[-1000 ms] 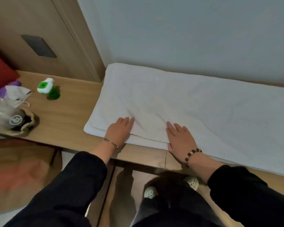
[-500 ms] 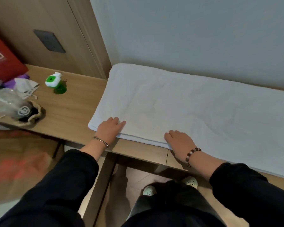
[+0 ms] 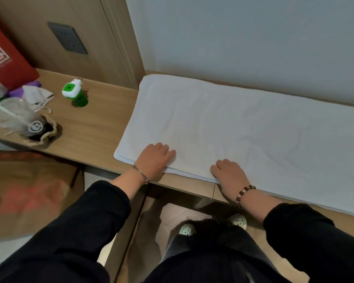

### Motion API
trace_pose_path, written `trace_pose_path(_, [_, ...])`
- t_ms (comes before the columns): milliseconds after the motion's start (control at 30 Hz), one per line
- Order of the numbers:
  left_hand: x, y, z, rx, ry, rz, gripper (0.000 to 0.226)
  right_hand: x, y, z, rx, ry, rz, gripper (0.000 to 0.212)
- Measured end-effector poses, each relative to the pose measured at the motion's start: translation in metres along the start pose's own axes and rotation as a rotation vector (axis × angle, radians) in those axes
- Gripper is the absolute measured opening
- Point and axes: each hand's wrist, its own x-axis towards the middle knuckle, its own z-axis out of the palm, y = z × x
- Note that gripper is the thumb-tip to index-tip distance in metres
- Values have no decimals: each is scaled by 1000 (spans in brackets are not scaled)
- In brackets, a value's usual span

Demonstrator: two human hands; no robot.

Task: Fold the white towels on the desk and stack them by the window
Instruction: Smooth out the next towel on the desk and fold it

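The towel (image 3: 233,123) lies spread on the desk (image 3: 94,127). The left hand (image 3: 154,160) presses flat on its near edge, the right hand (image 3: 228,173) seemingly flat too. Smoothing step; next, grip 1 end and fold across.

The indoor light is soft, even and rather dim. It gives a cool grey-blue cast to the pale grey painted wall (image 3: 253,37) and the long white terry towel (image 3: 243,123), whose creases show only as faint shading. The left hand (image 3: 154,160) and right hand (image 3: 228,173) throw thin, soft shadows at the towel's near edge. The small green-and-white plastic bottle (image 3: 71,89) lays a green-tinted patch on the near side of the light wooden desk (image 3: 98,129). Under the desk it is darker. The wide lens bows the desk edge, the brown paper bag (image 3: 29,197) at lower left is smeared, and fine detail is soft.
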Motion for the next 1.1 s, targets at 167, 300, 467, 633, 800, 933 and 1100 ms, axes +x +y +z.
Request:
trace_pose_path(167, [7, 23, -13, -51, 188, 265, 31, -11, 9, 4, 102, 98, 47, 24])
trace_pose_path(300, [3, 26, -1, -82, 77, 244, 21, -11, 6, 8, 111, 65, 54, 30])
trace_pose_path(467, [10, 26, 11, -80, -98, 151, 18, -14, 5, 4, 37, 31, 81, 35])
trace_pose_path(633, [21, 34, 5, -82, -179, 73, 20, -25, 9, -4, -11, 21, 334, 26])
trace_pose_path(800, [28, 41, -7, -89, -298, 5, 14, -52, 22, 4, 160, -19, 163, 22])
trace_pose_path(933, [35, 38, -19, -154, -380, -47, 32, -52, 35, -3, 584, 121, 308, 11])
trace_pose_path(1100, [60, 64, -15, -239, 46, -47, 36, -45, 66, 14, 222, 51, 567, 54])
